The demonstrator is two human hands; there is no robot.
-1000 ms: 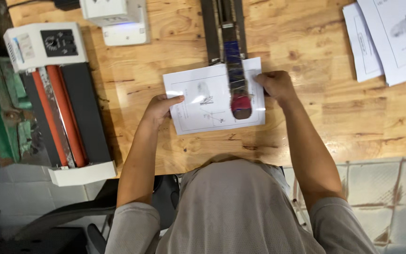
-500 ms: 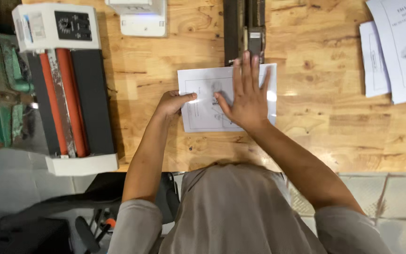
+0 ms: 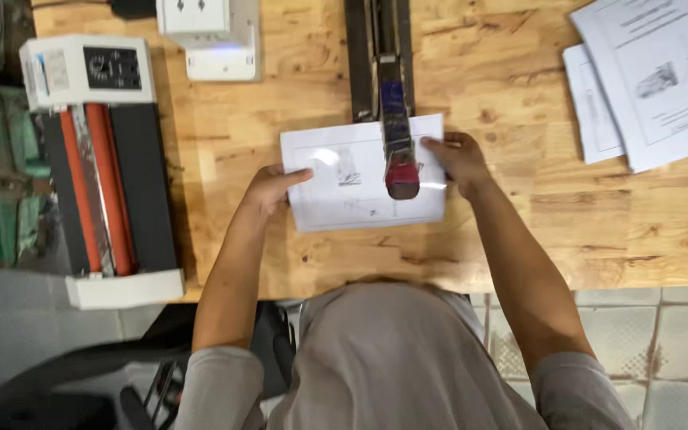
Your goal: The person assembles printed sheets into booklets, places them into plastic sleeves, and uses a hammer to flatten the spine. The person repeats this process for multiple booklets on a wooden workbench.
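At frame centre, a person's left hand (image 3: 274, 187) pinches the left edge of a white printed sheet (image 3: 344, 191) on the wooden table (image 3: 280, 255), while the right hand (image 3: 457, 159) grips its right edge. A dark lever with a red knob (image 3: 401, 177) lies over the sheet. A roller machine (image 3: 105, 175) sits at left; more papers (image 3: 654, 80) lie upper right.

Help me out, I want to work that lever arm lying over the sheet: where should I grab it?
Grip the lever arm at its red rounded knob, the free end nearest the person, coming from above. The far end looks fixed to the black base. The left hand and right hand hold the sheet.
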